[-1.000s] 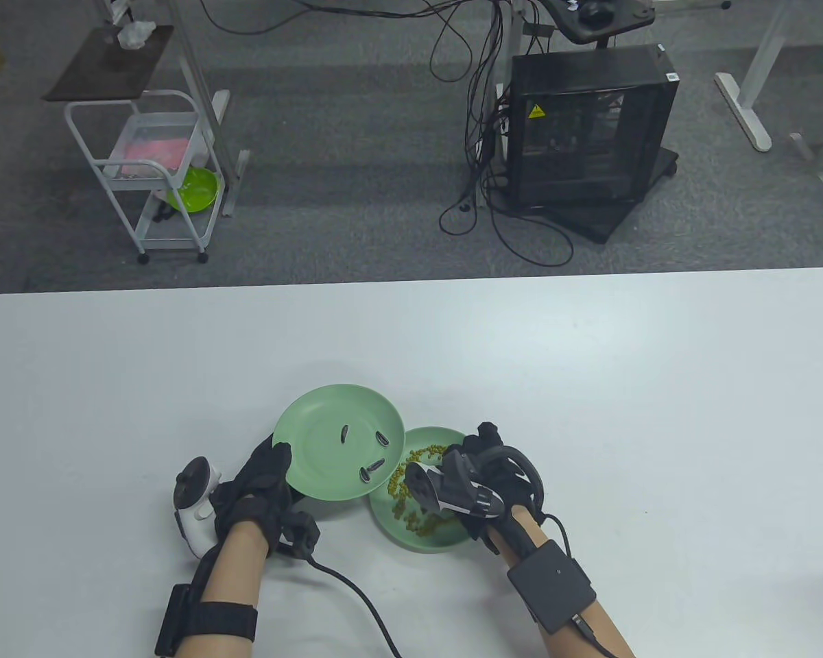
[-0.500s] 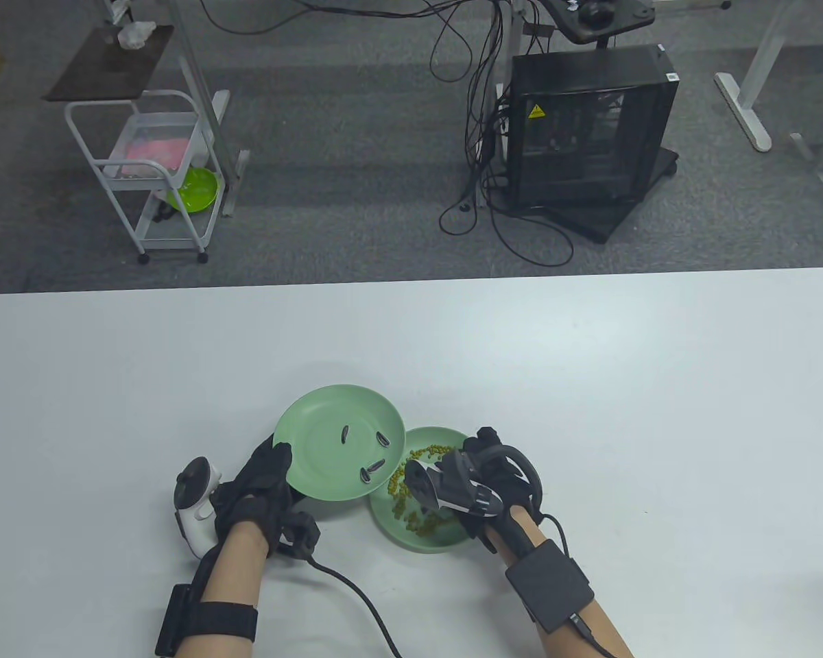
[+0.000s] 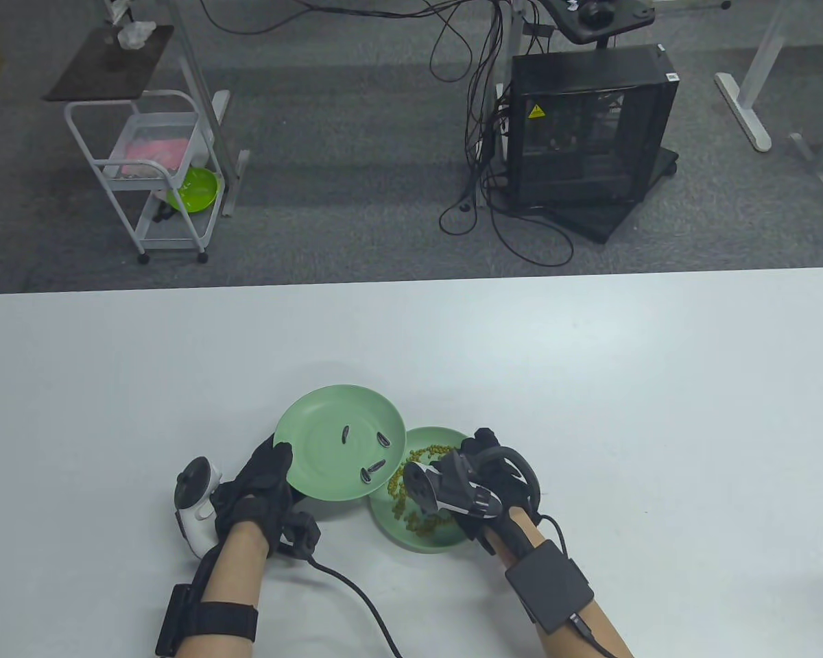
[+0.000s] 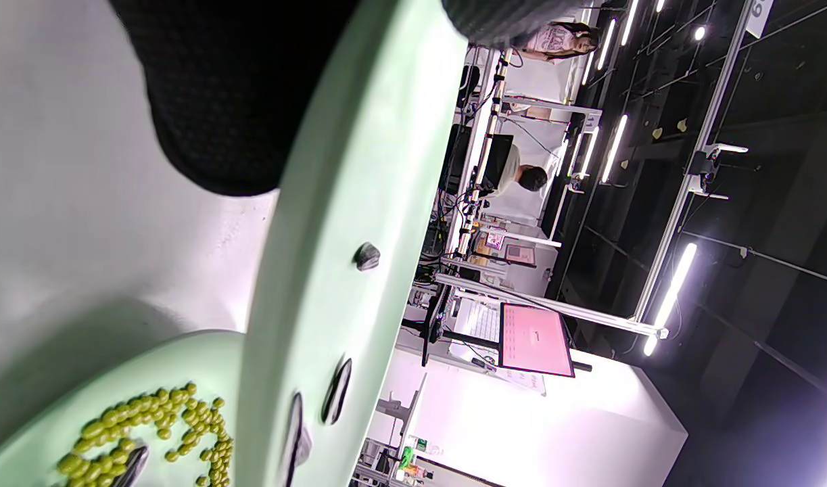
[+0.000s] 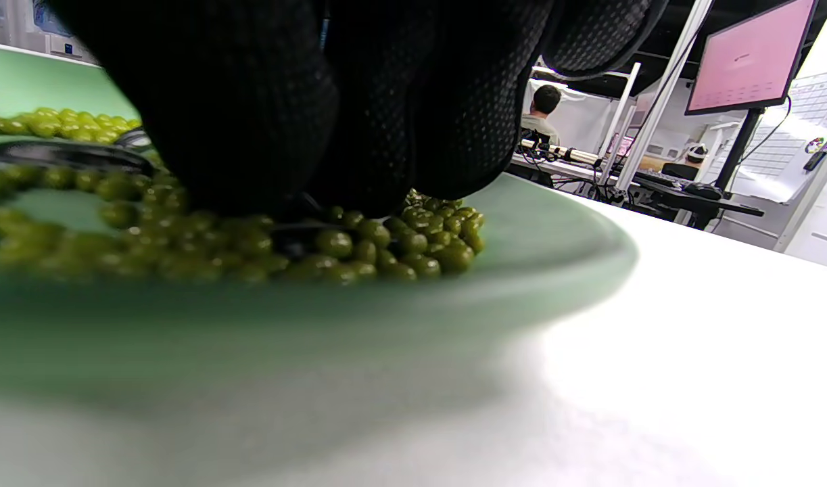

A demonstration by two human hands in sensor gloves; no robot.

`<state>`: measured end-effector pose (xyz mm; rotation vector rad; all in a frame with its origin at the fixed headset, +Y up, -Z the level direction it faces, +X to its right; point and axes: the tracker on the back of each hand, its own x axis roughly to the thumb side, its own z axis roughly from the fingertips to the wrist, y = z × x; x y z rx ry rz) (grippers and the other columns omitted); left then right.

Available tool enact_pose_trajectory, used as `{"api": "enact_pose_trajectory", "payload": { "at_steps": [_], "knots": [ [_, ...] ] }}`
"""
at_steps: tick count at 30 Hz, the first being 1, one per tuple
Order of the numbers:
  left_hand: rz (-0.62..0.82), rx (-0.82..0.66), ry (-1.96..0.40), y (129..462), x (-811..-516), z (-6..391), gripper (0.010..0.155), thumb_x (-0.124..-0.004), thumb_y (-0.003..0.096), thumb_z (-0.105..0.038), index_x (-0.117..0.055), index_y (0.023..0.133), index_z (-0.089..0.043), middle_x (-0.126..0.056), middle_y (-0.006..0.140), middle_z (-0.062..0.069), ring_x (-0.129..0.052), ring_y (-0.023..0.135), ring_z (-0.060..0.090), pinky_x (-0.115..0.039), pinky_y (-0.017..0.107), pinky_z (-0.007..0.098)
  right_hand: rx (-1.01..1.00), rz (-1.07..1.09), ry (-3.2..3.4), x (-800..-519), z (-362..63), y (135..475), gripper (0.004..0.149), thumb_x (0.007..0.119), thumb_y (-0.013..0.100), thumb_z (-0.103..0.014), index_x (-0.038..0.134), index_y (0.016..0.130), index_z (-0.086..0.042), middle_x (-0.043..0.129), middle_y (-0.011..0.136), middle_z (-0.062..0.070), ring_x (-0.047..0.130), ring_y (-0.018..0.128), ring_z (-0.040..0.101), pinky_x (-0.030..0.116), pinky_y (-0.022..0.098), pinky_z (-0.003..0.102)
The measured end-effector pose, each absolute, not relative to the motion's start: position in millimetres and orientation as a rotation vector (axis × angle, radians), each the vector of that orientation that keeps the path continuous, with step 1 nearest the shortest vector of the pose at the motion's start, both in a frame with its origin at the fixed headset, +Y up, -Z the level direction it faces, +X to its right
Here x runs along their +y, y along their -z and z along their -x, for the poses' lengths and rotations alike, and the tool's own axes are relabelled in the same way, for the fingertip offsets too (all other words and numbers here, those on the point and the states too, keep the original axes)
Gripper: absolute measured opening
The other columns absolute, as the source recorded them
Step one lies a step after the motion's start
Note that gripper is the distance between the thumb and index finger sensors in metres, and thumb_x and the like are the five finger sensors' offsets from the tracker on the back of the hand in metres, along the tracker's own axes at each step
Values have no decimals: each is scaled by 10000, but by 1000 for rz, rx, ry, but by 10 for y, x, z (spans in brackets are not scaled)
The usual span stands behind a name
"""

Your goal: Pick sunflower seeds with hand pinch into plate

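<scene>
My left hand [image 3: 269,474] grips the near-left rim of a light green plate [image 3: 315,418] and holds it tilted, its edge over a second green plate [image 3: 447,434]. Three striped sunflower seeds [image 3: 382,441] lie on the held plate; they also show in the left wrist view [image 4: 337,399]. The second plate holds green beans [image 3: 426,452] mixed with seeds. My right hand [image 3: 488,467] reaches down into it. In the right wrist view its fingertips [image 5: 251,169] press together among the beans [image 5: 413,247] on a dark seed. Another seed [image 5: 68,154] lies behind.
Both plates sit near the front middle of the white table [image 3: 590,384]. A cable [image 3: 356,596] runs from my left wrist across the table front. Beyond the far edge stand a white cart [image 3: 158,171] and a black computer case [image 3: 586,130].
My right hand has shifted slightly left and lower into the beans. The left hand and its plate have stayed still.
</scene>
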<state>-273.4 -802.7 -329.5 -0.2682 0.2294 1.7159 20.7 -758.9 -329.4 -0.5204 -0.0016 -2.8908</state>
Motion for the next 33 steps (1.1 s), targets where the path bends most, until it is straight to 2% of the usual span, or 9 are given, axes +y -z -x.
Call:
{"api": "enact_pose_trajectory", "payload": {
  "at_steps": [5, 10, 20, 23, 27, 33],
  "knots": [
    [269, 229, -1716, 3295, -8028, 2732, 666, -643, 528, -342, -399, 1070, -41, -668, 960, 221, -970, 738, 274, -922, 452, 366, 13, 531, 2897, -7592, -201, 3293, 393, 877, 310, -420, 793, 691, -471, 956, 710, -188, 941, 782, 108, 588, 733, 540],
    [270, 230, -1715, 3294, -8029, 2730, 666, -645, 528, -342, -400, 1070, -41, -669, 959, 222, -969, 739, 275, -922, 452, 367, 32, 535, 2890, -7595, -187, 3286, 380, 880, 321, -408, 808, 689, -470, 977, 683, -184, 962, 749, 102, 599, 731, 536],
    [271, 225, -1714, 3298, -8030, 2728, 666, -644, 529, -344, -399, 1070, -42, -668, 961, 220, -969, 741, 273, -922, 452, 365, 38, 568, 2877, -7611, -162, 3263, 388, 862, 342, -393, 812, 723, -443, 978, 662, -166, 971, 719, 111, 594, 735, 554],
    [271, 224, -1715, 3299, -8030, 2728, 666, -645, 529, -344, -400, 1070, -42, -668, 961, 219, -969, 740, 275, -922, 452, 366, 45, 568, 2903, -7577, -176, 3260, 432, 842, 354, -386, 799, 779, -450, 968, 674, -155, 963, 726, 125, 585, 735, 565],
    [271, 224, -1716, 3300, -8032, 2728, 667, -645, 529, -344, -399, 1070, -40, -668, 961, 219, -969, 739, 275, -922, 452, 366, 50, 582, 2932, -7534, -178, 3249, 387, 829, 359, -380, 844, 739, -448, 953, 685, -137, 950, 735, 141, 574, 734, 575],
    [270, 223, -1717, 3300, -8032, 2728, 666, -645, 529, -344, -400, 1070, -42, -669, 960, 221, -969, 740, 275, -922, 452, 367, 78, 585, 2948, -7478, -177, 3236, 376, 817, 356, -400, 806, 730, -445, 939, 672, -151, 945, 735, 130, 576, 735, 569]
  ]
}}
